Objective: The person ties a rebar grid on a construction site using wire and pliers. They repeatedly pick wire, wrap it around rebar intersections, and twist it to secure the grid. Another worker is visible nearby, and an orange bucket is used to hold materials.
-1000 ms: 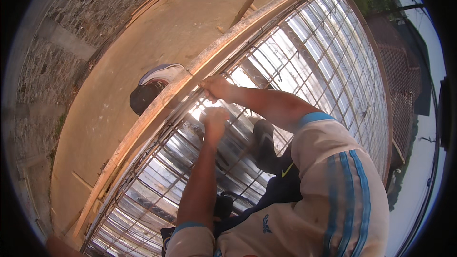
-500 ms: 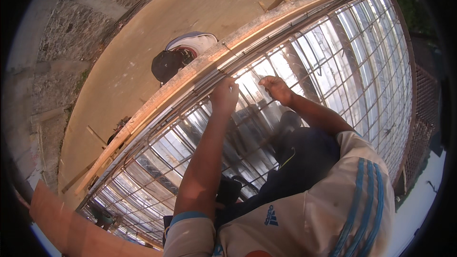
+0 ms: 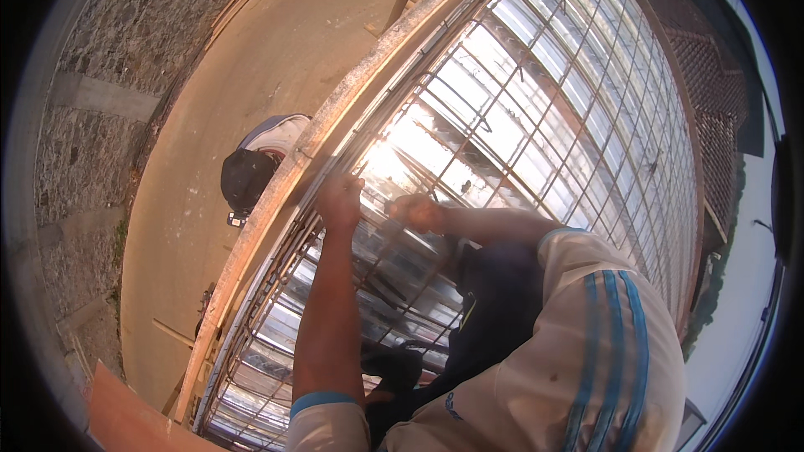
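I see a rebar grid (image 3: 536,109): thin rusty-brown steel bars crossed into square cells, lying flat over shiny corrugated metal sheeting (image 3: 469,100). It runs from lower left of the frame to upper right. Both my hands meet it at frame centre, near its left edge beside a concrete beam (image 3: 352,100).

A single head-worn fisheye view looks steeply down from close above the person's forearms onto the rebar grid (image 3: 536,117), with the ground (image 3: 276,75) far below at left. Straight edges bend near the rim.
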`<state>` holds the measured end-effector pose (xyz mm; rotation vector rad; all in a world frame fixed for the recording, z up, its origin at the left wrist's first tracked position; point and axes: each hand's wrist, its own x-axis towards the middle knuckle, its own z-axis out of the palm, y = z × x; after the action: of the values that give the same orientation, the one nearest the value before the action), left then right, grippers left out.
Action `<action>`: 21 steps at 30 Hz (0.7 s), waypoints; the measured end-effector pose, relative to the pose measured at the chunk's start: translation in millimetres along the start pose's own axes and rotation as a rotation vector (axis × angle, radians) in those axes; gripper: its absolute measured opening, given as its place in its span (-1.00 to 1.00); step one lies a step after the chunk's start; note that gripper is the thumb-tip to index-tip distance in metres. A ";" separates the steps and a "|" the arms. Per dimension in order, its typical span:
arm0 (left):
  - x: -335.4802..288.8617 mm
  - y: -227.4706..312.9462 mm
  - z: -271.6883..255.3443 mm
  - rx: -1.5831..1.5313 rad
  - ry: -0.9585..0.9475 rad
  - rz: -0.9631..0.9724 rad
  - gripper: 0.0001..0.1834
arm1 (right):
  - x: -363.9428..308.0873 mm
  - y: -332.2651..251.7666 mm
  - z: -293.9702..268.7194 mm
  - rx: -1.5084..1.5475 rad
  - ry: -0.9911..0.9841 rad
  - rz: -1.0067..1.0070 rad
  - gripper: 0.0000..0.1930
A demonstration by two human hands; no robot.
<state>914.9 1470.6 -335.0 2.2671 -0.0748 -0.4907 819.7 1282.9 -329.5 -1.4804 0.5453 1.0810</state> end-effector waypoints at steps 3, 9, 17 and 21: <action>8.6 -7.2 4.2 0.075 -0.049 0.030 -0.72 | 1.8 15.6 -0.9 0.026 0.054 -0.044 -0.66; 17.6 -20.2 12.1 0.082 -0.152 -0.046 -0.70 | 69.7 63.5 -8.5 -0.731 0.228 -0.457 -0.67; 11.8 -5.4 4.2 0.036 -0.128 -0.161 -0.77 | 40.6 -12.7 -10.7 -0.828 0.000 -0.113 -0.60; 10.0 -4.5 3.6 0.113 -0.061 -0.047 -0.78 | 52.2 -2.5 -20.9 -0.948 0.091 -0.246 -0.69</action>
<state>922.3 1469.0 -343.7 2.3690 -0.0821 -0.5946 852.7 1276.1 -374.6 -2.3443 -0.1468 1.1276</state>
